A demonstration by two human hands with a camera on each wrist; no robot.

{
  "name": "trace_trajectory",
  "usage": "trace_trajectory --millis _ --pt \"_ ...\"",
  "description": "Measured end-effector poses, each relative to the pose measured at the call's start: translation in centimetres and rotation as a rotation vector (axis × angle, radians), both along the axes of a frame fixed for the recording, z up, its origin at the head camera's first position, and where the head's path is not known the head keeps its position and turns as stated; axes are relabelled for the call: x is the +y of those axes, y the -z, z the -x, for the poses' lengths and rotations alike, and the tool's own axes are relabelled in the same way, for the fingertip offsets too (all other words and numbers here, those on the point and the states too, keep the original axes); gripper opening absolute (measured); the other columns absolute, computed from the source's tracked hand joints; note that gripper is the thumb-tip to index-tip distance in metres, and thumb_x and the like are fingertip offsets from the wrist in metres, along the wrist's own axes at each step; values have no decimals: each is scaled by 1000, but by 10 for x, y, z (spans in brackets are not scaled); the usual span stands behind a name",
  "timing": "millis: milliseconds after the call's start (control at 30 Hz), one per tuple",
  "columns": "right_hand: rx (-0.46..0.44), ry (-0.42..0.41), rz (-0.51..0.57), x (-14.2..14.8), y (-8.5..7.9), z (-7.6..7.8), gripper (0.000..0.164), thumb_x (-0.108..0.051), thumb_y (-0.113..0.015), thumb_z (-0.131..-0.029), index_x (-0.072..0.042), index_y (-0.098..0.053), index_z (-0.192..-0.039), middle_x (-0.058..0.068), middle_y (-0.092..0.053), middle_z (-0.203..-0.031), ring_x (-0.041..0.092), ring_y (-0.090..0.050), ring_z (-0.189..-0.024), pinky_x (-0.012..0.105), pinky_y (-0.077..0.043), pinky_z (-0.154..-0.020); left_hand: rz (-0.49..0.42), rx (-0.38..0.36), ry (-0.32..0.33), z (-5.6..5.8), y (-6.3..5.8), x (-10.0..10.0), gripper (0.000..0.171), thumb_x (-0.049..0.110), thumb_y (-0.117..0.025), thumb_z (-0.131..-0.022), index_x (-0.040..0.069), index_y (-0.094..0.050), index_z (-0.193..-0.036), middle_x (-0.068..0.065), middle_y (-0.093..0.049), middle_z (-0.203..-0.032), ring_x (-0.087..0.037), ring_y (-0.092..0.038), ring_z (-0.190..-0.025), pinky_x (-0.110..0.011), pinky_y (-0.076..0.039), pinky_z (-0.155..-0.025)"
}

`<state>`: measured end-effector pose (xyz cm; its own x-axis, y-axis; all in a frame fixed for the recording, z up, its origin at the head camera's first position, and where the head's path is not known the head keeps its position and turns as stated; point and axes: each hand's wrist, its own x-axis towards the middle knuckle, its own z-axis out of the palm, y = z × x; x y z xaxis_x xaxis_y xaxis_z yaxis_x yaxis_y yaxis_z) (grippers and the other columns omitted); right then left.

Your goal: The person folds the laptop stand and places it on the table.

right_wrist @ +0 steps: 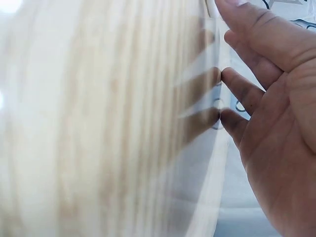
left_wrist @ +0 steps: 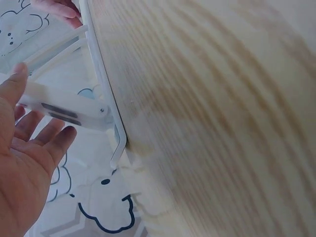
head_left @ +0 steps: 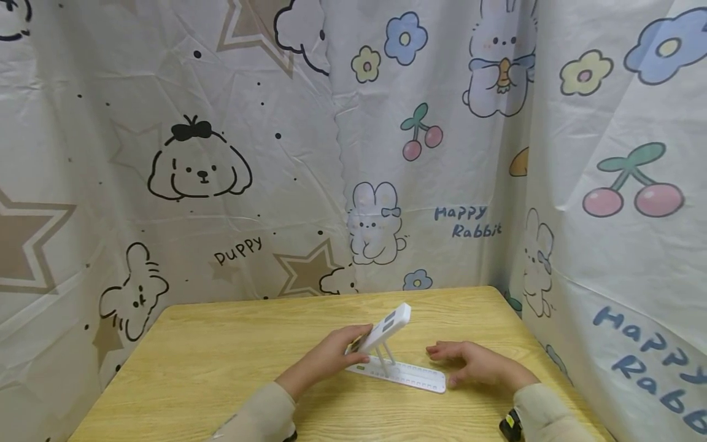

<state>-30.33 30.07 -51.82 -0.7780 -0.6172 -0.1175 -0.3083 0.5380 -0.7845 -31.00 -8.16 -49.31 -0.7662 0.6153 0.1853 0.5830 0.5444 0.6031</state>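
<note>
Pinching the tilted white stand panel above its base, the left hand could, by overpressing, buckle the legs beside the grip; farther right, the right hand spreads loosely.

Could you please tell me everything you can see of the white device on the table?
The white device looks like plastic and stands unfolded. Its long, flat base with rounded corners lies on the table and bears rows of small marks. Thin struts rise to a thicker bar with grey rectangles, slanting up rightward in the head view. The left hand grips the bar; the right hand is near the base's right end, contact unclear.
</note>
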Motion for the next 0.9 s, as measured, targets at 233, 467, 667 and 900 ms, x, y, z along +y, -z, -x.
trace_trajectory --millis 233,467,667,900 --pt "52 -5 -34 -1 1 -3 55 -22 -81 -83 -17 -68 -136 3 -48 -158 45 -20 -154 74 -6 -118 -21 5 -12 1 0 6 66 25 -72 -95 10 -45 -155 -8 -55 -151 -24 -59 -130 -36 -54 -103" --pt "81 -38 -23 -2 5 -3 47 -26 -80 -85 -18 -71 -131 4 -50 -155 46 -18 -154 72 2 -119 -21 8 -17 2 -1 10 65 19 -73 -95 10 -47 -154 -8 -56 -150 -23 -59 -129 -36 -55 -102" --pt "88 -25 -15 -4 9 -4 44 -25 -81 -84 -21 -73 -128 -2 -54 -152 43 -20 -154 71 2 -120 -60 13 16 5 -4 11 62 15 -73 -94 8 -50 -151 -7 -57 -148 -23 -60 -128 -38 -53 -106" --pt "164 -49 -48 -11 13 -5 52 -33 -80 -86 -21 -69 -135 -2 -54 -152 39 -26 -153 71 -4 -120 -89 -45 32 18 -6 8 59 14 -71 -95 8 -51 -150 -7 -56 -149 -25 -57 -132 -39 -48 -111"
